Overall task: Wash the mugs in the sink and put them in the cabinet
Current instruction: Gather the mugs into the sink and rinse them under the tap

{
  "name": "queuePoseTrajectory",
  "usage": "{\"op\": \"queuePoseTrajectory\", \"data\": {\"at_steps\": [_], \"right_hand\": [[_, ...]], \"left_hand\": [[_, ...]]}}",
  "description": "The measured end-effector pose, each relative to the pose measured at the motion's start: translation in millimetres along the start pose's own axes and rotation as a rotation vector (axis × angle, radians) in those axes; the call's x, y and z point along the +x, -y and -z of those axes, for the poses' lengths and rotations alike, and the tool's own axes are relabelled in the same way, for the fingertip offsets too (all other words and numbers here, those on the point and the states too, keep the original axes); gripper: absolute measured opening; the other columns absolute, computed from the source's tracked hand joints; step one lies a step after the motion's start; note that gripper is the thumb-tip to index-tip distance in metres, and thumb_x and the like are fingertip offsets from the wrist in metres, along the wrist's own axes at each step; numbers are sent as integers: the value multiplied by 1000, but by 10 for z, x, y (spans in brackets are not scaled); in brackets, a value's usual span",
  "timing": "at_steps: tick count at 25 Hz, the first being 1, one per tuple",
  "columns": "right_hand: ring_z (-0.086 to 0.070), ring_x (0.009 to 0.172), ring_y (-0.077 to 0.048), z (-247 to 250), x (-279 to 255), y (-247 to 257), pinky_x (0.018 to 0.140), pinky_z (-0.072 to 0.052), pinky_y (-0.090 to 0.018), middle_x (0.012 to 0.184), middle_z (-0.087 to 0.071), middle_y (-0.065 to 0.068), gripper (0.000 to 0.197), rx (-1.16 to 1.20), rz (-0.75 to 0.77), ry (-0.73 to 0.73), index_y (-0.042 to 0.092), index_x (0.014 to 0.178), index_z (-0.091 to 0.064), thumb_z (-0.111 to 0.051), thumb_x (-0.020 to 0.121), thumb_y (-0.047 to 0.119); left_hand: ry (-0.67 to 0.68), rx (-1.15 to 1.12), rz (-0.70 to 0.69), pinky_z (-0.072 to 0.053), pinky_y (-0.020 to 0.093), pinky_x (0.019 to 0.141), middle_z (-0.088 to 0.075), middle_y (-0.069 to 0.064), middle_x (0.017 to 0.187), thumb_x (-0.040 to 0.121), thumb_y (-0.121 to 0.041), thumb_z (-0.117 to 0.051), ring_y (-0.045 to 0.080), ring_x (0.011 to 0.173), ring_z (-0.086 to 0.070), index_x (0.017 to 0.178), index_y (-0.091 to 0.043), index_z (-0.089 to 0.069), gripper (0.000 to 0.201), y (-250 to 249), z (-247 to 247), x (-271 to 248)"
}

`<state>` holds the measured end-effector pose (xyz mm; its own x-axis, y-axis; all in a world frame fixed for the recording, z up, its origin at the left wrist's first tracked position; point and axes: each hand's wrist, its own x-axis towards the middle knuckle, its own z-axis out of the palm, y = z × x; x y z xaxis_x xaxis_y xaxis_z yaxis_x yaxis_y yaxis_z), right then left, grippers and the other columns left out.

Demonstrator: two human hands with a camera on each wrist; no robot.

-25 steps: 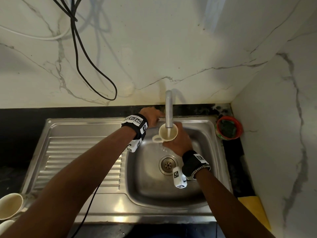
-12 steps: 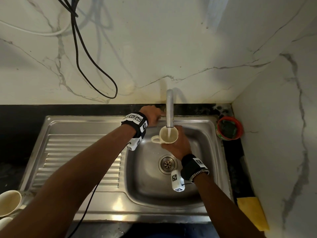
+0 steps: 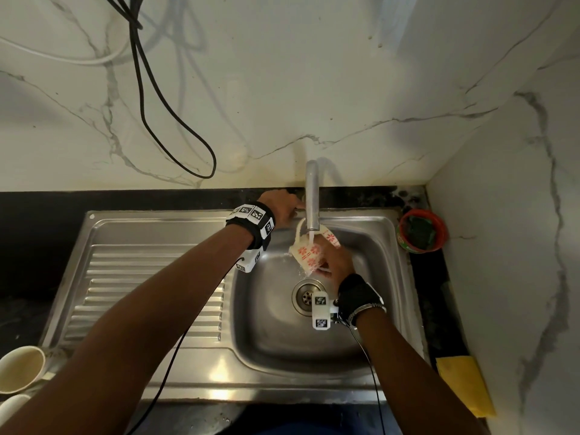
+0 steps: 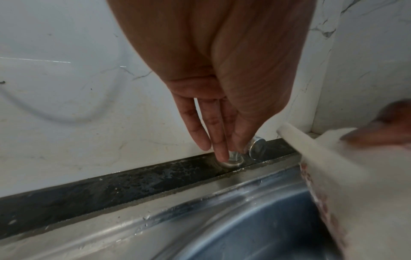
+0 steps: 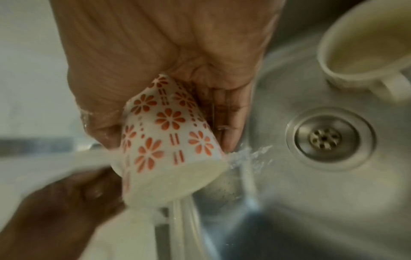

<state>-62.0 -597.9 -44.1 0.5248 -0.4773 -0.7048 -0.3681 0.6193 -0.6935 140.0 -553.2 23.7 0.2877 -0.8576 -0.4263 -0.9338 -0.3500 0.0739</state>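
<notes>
My right hand point(image 3: 332, 262) grips a white mug with orange flowers point(image 3: 309, 254), tipped on its side under the tap spout point(image 3: 312, 199). Water runs onto it and splashes off into the sink basin point(image 3: 314, 337). The right wrist view has the mug point(image 5: 169, 133) held in my curled fingers point(image 5: 231, 123), close to the drain point(image 5: 329, 139). My left hand point(image 3: 282, 205) reaches behind the sink. In the left wrist view its fingertips point(image 4: 224, 154) pinch the small metal tap knob point(image 4: 233, 161). The mug point(image 4: 355, 193) is blurred at the right there.
Two cream mugs point(image 3: 18, 368) point(image 3: 12, 406) stand at the drainboard's near left corner. Another cream mug point(image 5: 364, 44) lies at the right wrist view's upper right. A red bowl with a green scrubber point(image 3: 422, 230) sits right of the sink, a yellow cloth point(image 3: 464, 384) nearer. A black cable point(image 3: 175, 136) hangs on the wall.
The mug stood upright under the stream, filling with water; now my right hand has tipped it over so its patterned side faces up. My left hand has stayed at the tap.
</notes>
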Motion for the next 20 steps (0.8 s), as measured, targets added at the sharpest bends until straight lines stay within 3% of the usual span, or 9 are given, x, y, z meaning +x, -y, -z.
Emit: {"op": "queuePoseTrajectory", "data": {"at_steps": [2, 4, 5, 7, 9, 12, 15, 17, 20], "right_hand": [[-71, 108, -32, 47, -14, -42, 96, -58, -48, 118, -76, -15, 58, 300, -194, 105, 13, 125, -70, -78, 84, 53], [-71, 107, -35, 83, -3, -80, 89, -60, -45, 128, -71, -18, 71, 489, -273, 193, 11, 136, -64, -78, 83, 55], [-71, 105, -34, 104, 26, -93, 85, -61, -42, 129, -70, -19, 74, 521, -288, 201, 11, 139, -62, -79, 83, 55], [-70, 108, -35, 136, 30, -61, 89, -60, -44, 129, -71, -19, 75, 432, -277, 213, 13, 137, -65, -82, 79, 56], [-69, 115, -35, 163, -10, 15, 98, -58, -49, 123, -74, -17, 67, 169, -192, 205, 14, 129, -69, -85, 77, 53], [-73, 110, -29, 136, 20, 52, 87, -62, -44, 110, -79, -6, 53, -190, 40, 196, 18, 120, -71, -91, 74, 35], [-72, 103, -14, 101, 66, -51, 86, -62, -36, 112, -74, 5, 74, -469, 348, 111, 26, 120, -63, -100, 58, 34], [-66, 104, -10, 114, 45, -109, 84, -55, -25, 116, -67, 10, 82, -582, 472, 57, 29, 125, -54, -101, 58, 31], [-65, 105, -11, 168, 53, -147, 85, -53, -25, 117, -66, 12, 85, -646, 572, 42, 37, 128, -49, -99, 59, 33]], "left_hand": [[-2, -3, 9, -49, 40, 96, -68, 10, 131, 103, -21, -51, 36, 119, -62, 137, -22, -64, 37, -3, -1, -5], [-3, -11, 15, -50, 40, 96, -67, 10, 132, 103, -21, -50, 35, 120, -62, 138, -23, -63, 38, -5, 3, -3], [3, -9, 19, -50, 40, 96, -67, 10, 132, 103, -22, -49, 35, 120, -62, 138, -22, -63, 37, -8, 8, 2], [18, -9, 29, -51, 40, 96, -67, 10, 131, 104, -23, -49, 35, 119, -63, 137, -20, -63, 36, -16, 28, -3], [26, 0, 21, -53, 41, 94, -68, 10, 128, 103, -21, -50, 35, 116, -64, 135, -21, -64, 35, -26, 61, -22], [55, 49, 14, -53, 42, 88, -69, 11, 121, 101, -14, -52, 36, 111, -65, 131, -17, -64, 33, -50, 119, -25], [64, 90, 13, -54, 40, 84, -70, 14, 113, 98, -9, -54, 38, 106, -67, 123, -10, -63, 27, -73, 150, -17], [43, 87, 4, -56, 41, 83, -70, 15, 109, 98, -8, -53, 39, 101, -68, 115, -7, -62, 19, -121, 159, -14], [7, 19, 45, -52, 40, 82, -71, 16, 111, 104, -14, -49, 39, 101, -67, 114, -5, -63, 19, -225, 228, 15]]}}
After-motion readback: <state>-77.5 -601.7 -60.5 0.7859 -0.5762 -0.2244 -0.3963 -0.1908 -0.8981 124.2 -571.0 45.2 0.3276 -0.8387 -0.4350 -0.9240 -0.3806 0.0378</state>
